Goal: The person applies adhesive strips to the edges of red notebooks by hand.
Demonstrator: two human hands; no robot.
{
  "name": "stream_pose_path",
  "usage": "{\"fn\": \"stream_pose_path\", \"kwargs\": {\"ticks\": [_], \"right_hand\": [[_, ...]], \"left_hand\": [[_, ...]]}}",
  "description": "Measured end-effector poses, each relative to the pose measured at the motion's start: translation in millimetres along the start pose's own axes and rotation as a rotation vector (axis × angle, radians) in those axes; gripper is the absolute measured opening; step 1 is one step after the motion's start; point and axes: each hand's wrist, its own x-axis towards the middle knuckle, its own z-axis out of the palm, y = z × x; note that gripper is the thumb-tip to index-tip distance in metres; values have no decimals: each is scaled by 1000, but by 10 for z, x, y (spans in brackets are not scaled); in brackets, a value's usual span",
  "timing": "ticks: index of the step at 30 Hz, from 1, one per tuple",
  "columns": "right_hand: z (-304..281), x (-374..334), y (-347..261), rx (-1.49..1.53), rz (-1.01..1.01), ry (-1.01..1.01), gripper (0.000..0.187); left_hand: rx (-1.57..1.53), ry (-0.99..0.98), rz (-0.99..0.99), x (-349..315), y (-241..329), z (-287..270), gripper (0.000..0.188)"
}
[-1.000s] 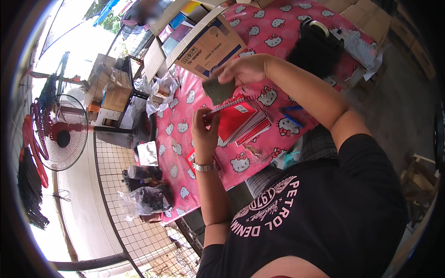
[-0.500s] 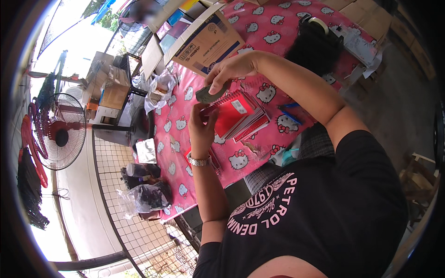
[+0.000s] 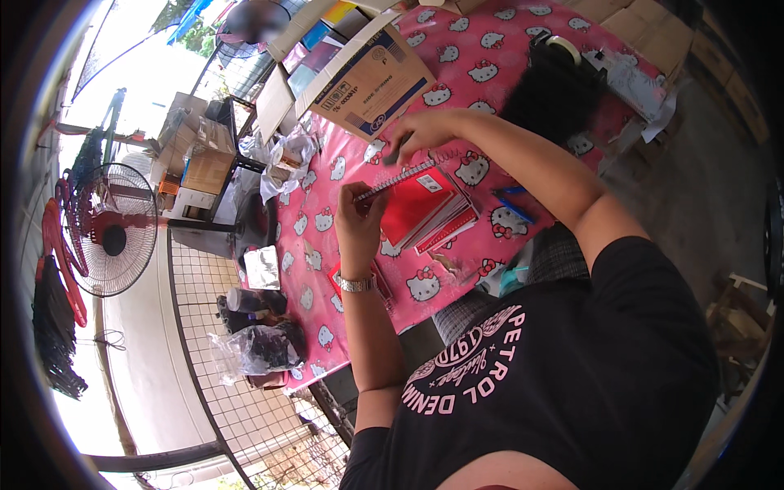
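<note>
A red spiral notebook [image 3: 416, 206] lies on a small stack of notebooks on the pink patterned tablecloth. My left hand [image 3: 358, 220] has its fingers closed at the left end of the notebook's spiral binding. Just beyond the binding's far side, my right hand [image 3: 429, 133] grips a dark, flat, block-like object [image 3: 394, 155]; the fingers hide most of it, and its kind is unclear. More red notebooks [image 3: 445, 235] show under the top one. Another red notebook [image 3: 377, 286] lies partly behind my left wrist.
An open cardboard box [image 3: 371, 86] stands beyond my right hand. Blue pen-like items [image 3: 514, 204] lie right of the stack. Farther right are a black heap [image 3: 555, 86] and a tape roll [image 3: 563, 49]. Plastic bags [image 3: 269, 347] sit at the left edge; a fan [image 3: 114, 233] stands beyond.
My right hand has moved right and away from my left hand, carrying the dark object along the spiral binding. More of the binding now shows. My left hand stays at its left end.
</note>
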Motion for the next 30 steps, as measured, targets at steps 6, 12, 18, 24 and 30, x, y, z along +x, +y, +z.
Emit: {"fn": "stream_pose_path", "kwargs": {"ticks": [6,12,18,24,30], "right_hand": [[586,-956,1203,-612,403,237,76],[1577,-1961,761,-717,413,435,77],[1222,-1853,380,-392,93,868,61],[1014,-1164,-1018,-343,-267,722,52],[1120,-1049,-1104,-440,-233,650,41]], "left_hand": [[-194,131,-93,-143,121,35,17],[-103,295,-66,-302,-17,191,19],[-207,266,-71,-347,-21,178,15],[-165,275,-56,-390,79,246,15],[-127,339,30,-488,-102,259,9]]}}
